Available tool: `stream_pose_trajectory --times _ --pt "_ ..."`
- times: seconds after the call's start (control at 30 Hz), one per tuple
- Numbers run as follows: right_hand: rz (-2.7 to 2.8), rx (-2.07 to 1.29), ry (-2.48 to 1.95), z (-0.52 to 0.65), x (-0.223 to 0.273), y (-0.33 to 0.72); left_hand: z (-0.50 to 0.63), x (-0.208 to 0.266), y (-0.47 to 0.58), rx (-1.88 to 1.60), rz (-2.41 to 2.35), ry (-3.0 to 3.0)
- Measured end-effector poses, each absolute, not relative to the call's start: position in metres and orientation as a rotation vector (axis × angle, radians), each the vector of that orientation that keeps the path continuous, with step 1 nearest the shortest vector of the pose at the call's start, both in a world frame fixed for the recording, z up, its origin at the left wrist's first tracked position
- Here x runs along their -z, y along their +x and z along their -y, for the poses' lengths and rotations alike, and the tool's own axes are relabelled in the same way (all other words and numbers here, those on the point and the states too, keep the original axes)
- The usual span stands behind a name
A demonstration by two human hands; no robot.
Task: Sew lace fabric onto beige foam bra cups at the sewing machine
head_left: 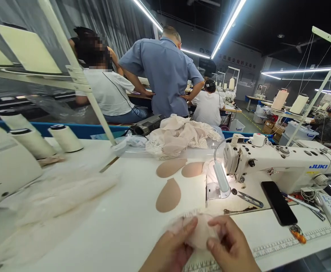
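Both of my hands are over the front of the white table, at a rounded, pale, lace-edged fabric piece (201, 234). My left hand (174, 243) grips its left side, with the thumb lying on top. At the right edge, the thumb and index finger of my right hand (230, 241) close on the same piece; the exact pinch is slightly blurred. Beyond my hands lie three beige teardrop-shaped pads, the nearest pad (168, 195) flat on the table. Right of them stands a white sewing machine (284, 162) with its lamp (221, 176) lit over the needle area.
Thread snips (250, 199) and a black phone (279, 202) lie by the machine. Lacy garments (182, 134) are heaped at the table's back. Sheer fabric (58, 204) spreads over the left side, near thread cones (66, 138). A printed ruler (290, 241) runs along the front. Several people are beyond.
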State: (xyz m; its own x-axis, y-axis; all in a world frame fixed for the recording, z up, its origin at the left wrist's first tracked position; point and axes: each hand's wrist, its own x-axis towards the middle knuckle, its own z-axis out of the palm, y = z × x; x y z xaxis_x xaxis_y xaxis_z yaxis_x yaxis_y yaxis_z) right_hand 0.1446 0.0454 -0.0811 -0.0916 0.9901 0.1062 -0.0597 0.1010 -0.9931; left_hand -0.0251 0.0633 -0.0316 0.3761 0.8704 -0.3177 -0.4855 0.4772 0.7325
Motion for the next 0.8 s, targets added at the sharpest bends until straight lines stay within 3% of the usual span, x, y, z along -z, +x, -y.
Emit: stream_pose_trajectory --times 0.17,0.37,0.8 --pt "1.505 -1.124 -1.108 -0.039 0.068 0.157 -0.065 0.024 -0.026 -0.933 -0.747 0.679" --pt "0.979 -1.565 -0.976 -0.050 0.051 0.161 -0.054 0.028 -0.025 -0.888 -0.723 0.560" --pt "0.789 -1.378 -0.866 -0.050 0.091 0.139 -0.067 0.029 -0.018 -1.128 -0.778 0.507"
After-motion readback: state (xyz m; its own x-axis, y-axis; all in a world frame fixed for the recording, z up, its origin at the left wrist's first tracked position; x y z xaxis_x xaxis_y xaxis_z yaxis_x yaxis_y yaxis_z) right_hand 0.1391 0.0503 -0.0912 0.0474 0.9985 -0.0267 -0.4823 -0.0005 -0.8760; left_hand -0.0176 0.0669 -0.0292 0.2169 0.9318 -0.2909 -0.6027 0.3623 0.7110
